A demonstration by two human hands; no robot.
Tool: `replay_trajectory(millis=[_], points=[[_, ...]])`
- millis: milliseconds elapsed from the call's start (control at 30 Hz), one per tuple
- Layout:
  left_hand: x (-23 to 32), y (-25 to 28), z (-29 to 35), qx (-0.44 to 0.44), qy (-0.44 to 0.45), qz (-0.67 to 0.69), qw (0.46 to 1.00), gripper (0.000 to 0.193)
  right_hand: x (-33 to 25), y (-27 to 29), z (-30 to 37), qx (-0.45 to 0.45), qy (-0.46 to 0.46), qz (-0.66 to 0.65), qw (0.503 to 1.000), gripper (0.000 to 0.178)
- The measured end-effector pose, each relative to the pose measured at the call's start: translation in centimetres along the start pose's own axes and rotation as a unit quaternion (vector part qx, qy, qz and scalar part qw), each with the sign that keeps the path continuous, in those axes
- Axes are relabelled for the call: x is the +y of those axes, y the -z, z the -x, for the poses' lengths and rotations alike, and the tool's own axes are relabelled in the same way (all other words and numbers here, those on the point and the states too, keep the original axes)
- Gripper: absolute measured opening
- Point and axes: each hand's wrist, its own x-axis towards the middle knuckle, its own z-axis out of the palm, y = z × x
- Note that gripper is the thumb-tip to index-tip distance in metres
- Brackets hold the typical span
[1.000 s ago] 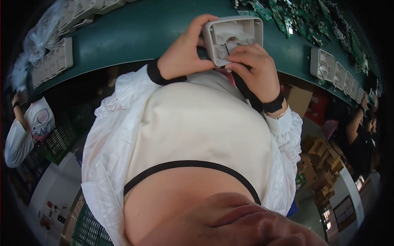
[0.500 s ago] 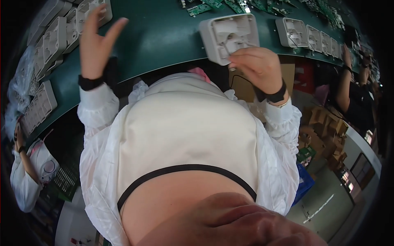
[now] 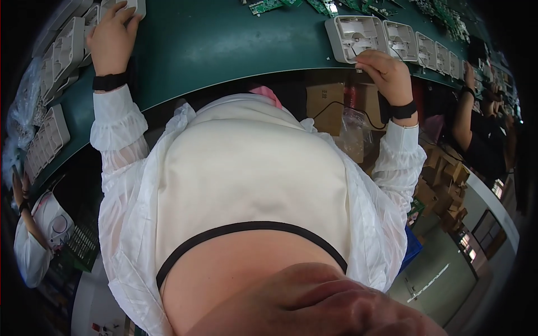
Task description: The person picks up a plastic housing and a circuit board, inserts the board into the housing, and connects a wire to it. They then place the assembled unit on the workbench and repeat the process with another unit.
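My left hand [image 3: 114, 45] reaches to the far left, its fingers curled over the near edge of a white plastic housing [image 3: 138, 8] in the stack there. On the right, my right hand [image 3: 388, 74] pinches the near wall of another white plastic housing [image 3: 358, 35], which lies open side up at the table's front edge. A thin dark wire runs inside this housing to my fingertips, and a small pale end shows below them. That housing stands at the left end of a row of similar housings [image 3: 401, 40]. Black bands circle both my wrists.
The green table [image 3: 224, 45] curves in front of me. Green circuit boards [image 3: 266, 7] lie along its far side. More housings [image 3: 67, 50] and clear plastic bags [image 3: 25, 106] crowd the left. Other people's arms [image 3: 464, 112] show at right and far left; cardboard boxes [image 3: 325, 103] stand below.
My right hand has moved right with its housing, from tilted up at the table edge to the row's left end. My left hand has gone from spread in the air to the stacked housing.
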Motion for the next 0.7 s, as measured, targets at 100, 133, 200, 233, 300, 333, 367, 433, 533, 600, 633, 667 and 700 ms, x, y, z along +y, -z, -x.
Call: replay_trajectory(millis=[100,133,200,233,300,333,367,433,533,600,633,667,700], points=[[0.7,0.8,2.0,0.025,0.003,-0.010,1.000,0.030,-1.0,0.0,0.0,0.001,-0.001,0.056,0.998,0.019],[1.2,1.4,2.8,0.040,0.003,-0.014,0.999,0.028,-1.8,0.1,0.1,0.004,-0.006,0.095,0.995,0.021],[3.3,3.2,4.1,0.038,-0.017,0.018,0.999,0.026,-3.3,0.3,-0.1,0.007,-0.012,0.133,0.991,0.022],[4.7,4.6,5.1,0.035,-0.034,0.045,0.998,0.025,-3.7,0.3,-0.4,0.036,-0.009,0.131,0.991,0.022],[6.8,6.0,6.4,0.036,-0.053,0.081,0.995,0.025,-5.0,1.0,-1.2,0.092,-0.012,0.140,0.986,0.022],[7.7,6.3,7.1,0.026,-0.073,0.122,0.989,0.022,-5.4,1.1,-1.6,0.091,-0.013,0.143,0.986,0.022],[8.6,6.5,7.8,0.017,-0.092,0.163,0.982,0.019,-5.8,1.2,-2.1,0.109,-0.014,0.117,0.987,0.022],[9.8,7.2,8.7,0.004,-0.103,0.196,0.975,0.016,-6.6,1.3,-3.8,0.142,-0.005,0.055,0.988,0.021],[11.0,8.1,9.3,-0.039,-0.151,0.251,0.955,0.019,-7.6,1.6,-7.9,0.091,-0.010,0.057,0.994,0.021],[11.1,8.0,9.7,-0.040,-0.158,0.249,0.955,0.020,-8.1,1.2,-10.8,0.063,-0.010,0.063,0.996,0.021],[11.2,7.7,9.6,-0.040,-0.171,0.251,0.952,0.020,-8.3,1.1,-12.2,0.092,0.001,0.100,0.991,0.018],[11.2,7.5,9.6,-0.041,-0.182,0.250,0.950,0.021,-8.4,0.6,-13.7,0.121,0.015,0.134,0.983,0.017],[11.3,7.4,9.6,-0.040,-0.180,0.250,0.950,0.021,-8.3,0.2,-15.0,0.150,0.030,0.168,0.974,0.016]])
